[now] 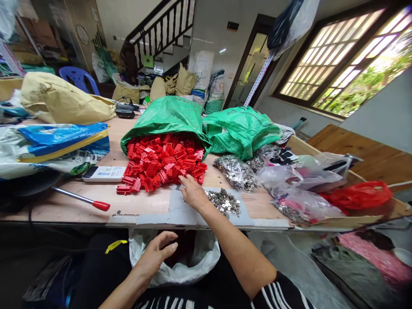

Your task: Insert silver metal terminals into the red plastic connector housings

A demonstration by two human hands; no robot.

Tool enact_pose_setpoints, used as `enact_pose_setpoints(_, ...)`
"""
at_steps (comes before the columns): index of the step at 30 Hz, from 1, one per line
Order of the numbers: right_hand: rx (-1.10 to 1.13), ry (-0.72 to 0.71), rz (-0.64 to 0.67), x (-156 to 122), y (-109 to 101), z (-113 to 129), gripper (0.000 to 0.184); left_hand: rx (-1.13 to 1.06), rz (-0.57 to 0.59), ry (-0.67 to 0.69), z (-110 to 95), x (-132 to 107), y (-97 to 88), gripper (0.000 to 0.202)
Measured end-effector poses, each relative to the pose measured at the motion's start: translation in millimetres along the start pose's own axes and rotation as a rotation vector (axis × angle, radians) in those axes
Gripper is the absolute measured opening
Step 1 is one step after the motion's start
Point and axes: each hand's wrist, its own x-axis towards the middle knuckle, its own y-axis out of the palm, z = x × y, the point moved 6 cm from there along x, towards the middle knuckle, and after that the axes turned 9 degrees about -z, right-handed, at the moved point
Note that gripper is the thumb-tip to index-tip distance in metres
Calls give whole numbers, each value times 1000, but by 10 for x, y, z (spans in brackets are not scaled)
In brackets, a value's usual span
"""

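Observation:
A heap of small red plastic parts (161,161) spills from the mouth of a green woven sack (174,113) onto the table. My right hand (193,192) reaches to the near edge of this heap, fingertips against the red parts; whether it grips one is hidden. Beside its wrist, a pile of small metal pieces (225,201) lies on a grey sheet (180,212). My left hand (159,251) hovers over the rim of a white sack (196,272) below the table edge, fingers apart and nothing held. The sack's inside is dark, with something reddish in it.
A lever with a red handle (101,205) juts out at the left, near a white digital device (104,173). To the right stand a second green sack (241,128), a clear bag of metal pieces (236,171) and a red plastic bag (360,194).

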Motion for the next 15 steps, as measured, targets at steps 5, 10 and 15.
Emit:
enact_pose_setpoints(5, 24, 19, -9, 55, -36, -8, 41, -89, -52, 2, -94, -19, -43, 29)
enact_pose_setpoints(10, 284, 46, -24, -267, -200, 15, 34, -231, -119, 8, -165, -23, -41, 42)
enact_pose_setpoints(15, 1078, 199, 395, -884, -98, 255, 42, -126, -275, 309, -383, -71, -81, 64)
